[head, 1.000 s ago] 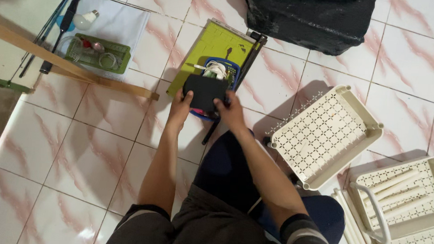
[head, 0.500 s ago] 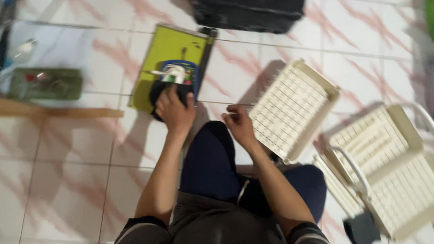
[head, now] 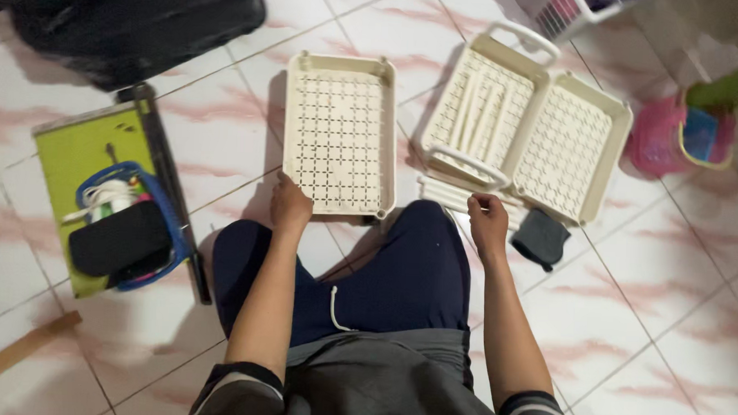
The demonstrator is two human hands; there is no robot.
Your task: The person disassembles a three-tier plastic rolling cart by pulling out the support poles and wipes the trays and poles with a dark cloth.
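Observation:
I sit on a tiled floor with my knees forward. My left hand (head: 290, 205) grips the near left corner of a cream perforated tray (head: 339, 133) that lies flat in front of me. My right hand (head: 487, 224) hovers over my right knee with its fingers curled shut; nothing shows in it. Just beyond it lie several white plastic rods (head: 445, 194) and a dark cloth (head: 541, 236). Two more cream trays, one with a handle (head: 480, 105) and one plain (head: 569, 145), lie side by side to the right.
At the left a green board (head: 76, 152) carries a blue basket (head: 166, 217) with a black pouch (head: 118, 240) in it. A black bag (head: 130, 19) is at the far left, a pink basket (head: 661, 144) at the right, a wooden stick (head: 21, 347) at the lower left.
My left hand left the black pouch in the blue basket and went to the cream tray's corner. My view swung right, and my right hand moved towards the rods.

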